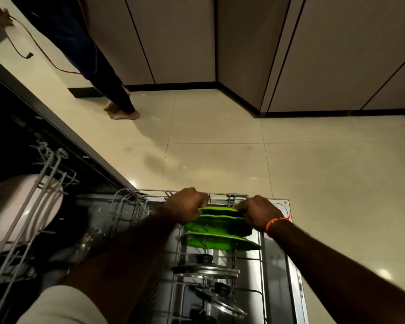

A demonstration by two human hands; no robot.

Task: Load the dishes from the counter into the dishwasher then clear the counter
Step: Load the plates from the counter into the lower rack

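Three green plates (216,232) stand on edge in the lower rack (262,249) of the open dishwasher. The left hand (187,206) and right hand (258,212) curl around the farthest plate's ends. Steel lids (206,270), seemingly, sit nearer.

No text, label, brand, number or sign can be read anywhere in the view. The green plates (216,230), the steel lids (207,268) and the wire rack (232,197) carry no marking that shows, and the dishwasher door (282,206) is plain where it is seen. The cabinets (173,38) and the floor (220,141) are unmarked too.
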